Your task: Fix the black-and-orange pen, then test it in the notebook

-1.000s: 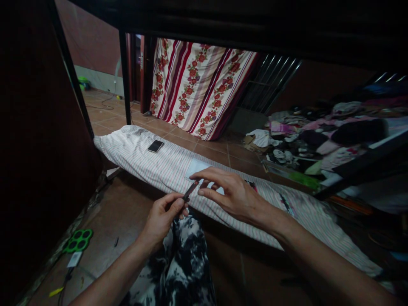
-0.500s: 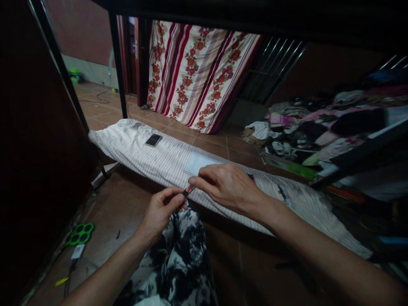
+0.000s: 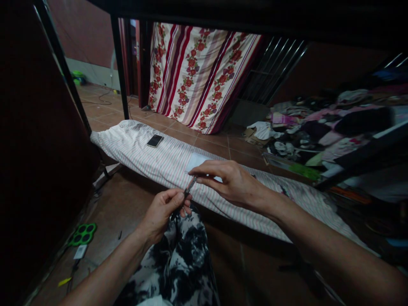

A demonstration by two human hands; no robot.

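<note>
Between my hands is a slim, stick-like object (image 3: 190, 185), dark at the lower end and pinkish grey above; its exact kind I cannot make out. My left hand (image 3: 162, 210) pinches the lower end between thumb and fingers. At the upper end, the thumb and index finger of my right hand (image 3: 234, 182) close around the tip. Behind the right hand, partly covered by it, a pale flat sheet or booklet (image 3: 196, 160) lies on the striped cloth (image 3: 172, 170). A phone (image 3: 155, 140) with a dark screen rests farther left on that cloth.
Small dark items (image 3: 285, 193) lie on the cloth, right of my forearm. A green four-ring object (image 3: 82, 234) and a small dark piece (image 3: 120, 234) are on the tiled floor at left. Dark metal posts (image 3: 119, 68) frame the space. Clothes (image 3: 318, 123) are piled at right.
The right-hand fingers have shifted up along the slim object and spread from a tight pinch, so more of it shows. The left hand keeps its hold, with its other fingers slightly more visible.
</note>
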